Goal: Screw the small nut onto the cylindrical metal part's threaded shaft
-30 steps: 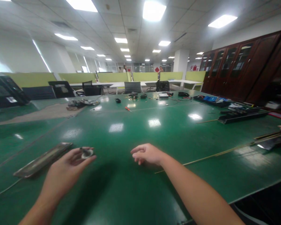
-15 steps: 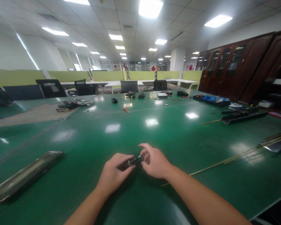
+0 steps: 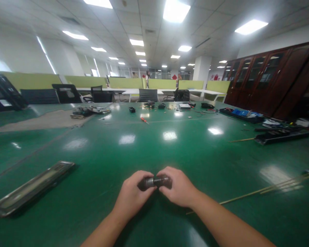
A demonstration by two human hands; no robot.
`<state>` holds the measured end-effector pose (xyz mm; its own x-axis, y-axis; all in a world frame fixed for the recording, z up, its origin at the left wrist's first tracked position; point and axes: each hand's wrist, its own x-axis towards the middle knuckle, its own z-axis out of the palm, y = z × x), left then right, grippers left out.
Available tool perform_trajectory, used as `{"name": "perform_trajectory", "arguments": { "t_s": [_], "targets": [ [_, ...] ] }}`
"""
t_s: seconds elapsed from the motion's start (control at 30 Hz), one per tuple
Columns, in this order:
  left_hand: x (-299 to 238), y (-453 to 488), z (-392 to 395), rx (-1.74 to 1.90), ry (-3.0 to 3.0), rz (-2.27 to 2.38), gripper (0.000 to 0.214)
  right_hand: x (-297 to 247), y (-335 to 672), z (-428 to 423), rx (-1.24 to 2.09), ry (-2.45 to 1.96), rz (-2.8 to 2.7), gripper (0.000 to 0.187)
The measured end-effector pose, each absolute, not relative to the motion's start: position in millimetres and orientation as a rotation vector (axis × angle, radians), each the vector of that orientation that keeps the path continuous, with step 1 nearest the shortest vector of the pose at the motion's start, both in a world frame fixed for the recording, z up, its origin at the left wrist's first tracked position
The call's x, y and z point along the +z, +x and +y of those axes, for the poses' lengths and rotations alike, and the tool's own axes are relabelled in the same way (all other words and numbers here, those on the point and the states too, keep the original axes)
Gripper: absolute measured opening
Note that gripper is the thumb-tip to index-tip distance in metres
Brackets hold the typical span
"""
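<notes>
A dark cylindrical piece (image 3: 149,182) with a silvery band lies level between my hands, just above the green tabletop (image 3: 105,151). My left hand (image 3: 134,188) is closed around its left end, thumb and fingers on either side. On the right end, which looks ribbed and dark brown, my right hand (image 3: 177,185) is closed in the same way. The fingertips of both hands almost meet near the middle. The piece's two outer ends are partly hidden in my palms, and its exact kind cannot be made out.
At left lies a long metal-framed panel (image 3: 33,187). Thin brass-coloured rods (image 3: 242,197) reach in from the right, passing by my right forearm. Farther off are an orange screwdriver (image 3: 144,120), a black tray (image 3: 280,135) and several small parts. A flat-topped heap of parts (image 3: 89,111) sits back left.
My right hand, apart by the thin metal tip before, is now closed on the piece's right end. That tip no longer shows. The whole view has shifted slightly.
</notes>
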<state>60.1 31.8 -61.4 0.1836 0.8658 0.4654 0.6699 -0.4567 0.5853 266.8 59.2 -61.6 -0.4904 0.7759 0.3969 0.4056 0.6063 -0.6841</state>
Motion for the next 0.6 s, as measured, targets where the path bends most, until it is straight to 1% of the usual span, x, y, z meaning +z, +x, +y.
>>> {"name": "perform_trajectory", "arguments": {
  "t_s": [0.37, 0.6],
  "targets": [
    [-60.4, 64.6, 27.9, 1.116, 2.208, 1.413, 0.016, -58.5, 266.1, 57.0, 0.676, -0.943, -2.155, 0.020],
    [-60.5, 65.9, 28.1, 1.139, 2.205, 1.407, 0.016, -58.9, 266.2, 58.3, 0.669, -0.932, -2.177, 0.017]
  ]
}}
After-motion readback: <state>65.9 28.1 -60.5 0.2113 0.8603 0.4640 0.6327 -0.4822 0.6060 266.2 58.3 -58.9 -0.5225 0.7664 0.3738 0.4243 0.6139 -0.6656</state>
